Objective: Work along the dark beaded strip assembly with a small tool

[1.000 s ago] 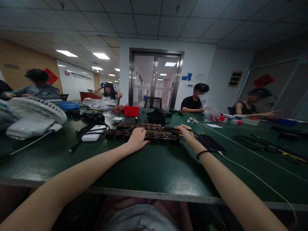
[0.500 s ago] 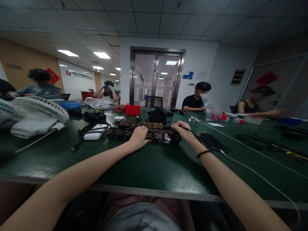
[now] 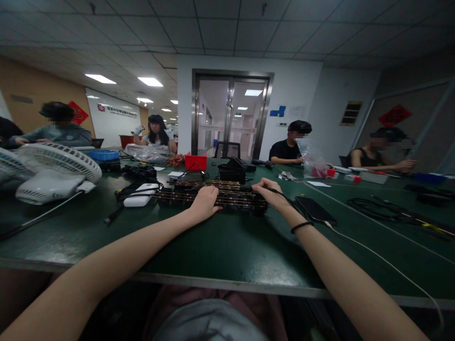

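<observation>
My left hand lies across a row of black strips with thin gold-coloured wires, fingers stretched out over the top and thumb apart. My right hand is closed around a slim black corded pen-shaped tool. This tool points left over the right part of the strips; its tip is too dark to make out. From the tool a black cord passes by my right wrist. Just behind the strips stands a black box-like stand.
Left of the strips are a white power bank with black cables and a white fan. At right lies a phone with a white cable. A red bin stands behind. Co-workers sit across the table.
My hands stay almost in place. The bright glare on the strips beside my right hand has faded. Across the table, a co-worker's hands have moved away from the head.
</observation>
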`<move>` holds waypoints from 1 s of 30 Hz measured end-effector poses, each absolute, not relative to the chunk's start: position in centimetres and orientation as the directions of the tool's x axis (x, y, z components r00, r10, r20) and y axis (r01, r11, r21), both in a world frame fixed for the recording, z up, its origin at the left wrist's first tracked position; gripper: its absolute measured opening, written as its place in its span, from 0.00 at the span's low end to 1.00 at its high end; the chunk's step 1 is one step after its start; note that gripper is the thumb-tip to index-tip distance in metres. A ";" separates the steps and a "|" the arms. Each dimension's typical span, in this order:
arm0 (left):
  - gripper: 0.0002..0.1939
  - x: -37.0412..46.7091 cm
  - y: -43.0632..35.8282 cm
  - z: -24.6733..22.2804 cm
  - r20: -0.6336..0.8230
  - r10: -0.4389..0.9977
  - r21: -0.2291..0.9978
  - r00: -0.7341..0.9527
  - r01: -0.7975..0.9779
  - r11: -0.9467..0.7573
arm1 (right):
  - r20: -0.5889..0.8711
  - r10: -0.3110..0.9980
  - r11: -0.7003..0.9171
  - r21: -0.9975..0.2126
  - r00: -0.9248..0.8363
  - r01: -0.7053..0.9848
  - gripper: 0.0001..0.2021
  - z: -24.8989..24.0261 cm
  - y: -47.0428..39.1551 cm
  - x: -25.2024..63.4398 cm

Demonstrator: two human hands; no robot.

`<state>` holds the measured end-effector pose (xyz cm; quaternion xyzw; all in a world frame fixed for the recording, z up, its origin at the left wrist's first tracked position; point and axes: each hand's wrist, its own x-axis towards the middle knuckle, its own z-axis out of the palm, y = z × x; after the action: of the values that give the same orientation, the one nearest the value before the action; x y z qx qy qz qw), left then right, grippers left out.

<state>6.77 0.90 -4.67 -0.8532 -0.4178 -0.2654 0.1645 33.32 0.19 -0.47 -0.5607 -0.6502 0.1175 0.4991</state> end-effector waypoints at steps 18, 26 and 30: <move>0.18 6.6 1.1 -4.3 0.593 0.576 -0.142 0.563 0.777 -0.613 | 0.513 0.851 0.345 -0.711 0.116 0.613 0.10 -0.4 0.1 33.4; 0.14 6.3 1.7 -5.1 0.560 0.616 -0.107 0.554 0.786 -0.609 | 0.516 0.850 0.360 -0.717 0.107 0.597 0.10 -0.5 0.2 33.3; 0.15 6.4 1.8 -5.2 0.527 0.654 -0.083 0.542 0.799 -0.596 | 0.516 0.850 0.353 -0.712 0.111 0.607 0.10 -0.6 0.2 33.5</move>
<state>6.41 1.85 -5.19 -0.8637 -0.4206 -0.2277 0.1588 33.47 0.24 -0.56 -0.5555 -0.6556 0.1222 0.4967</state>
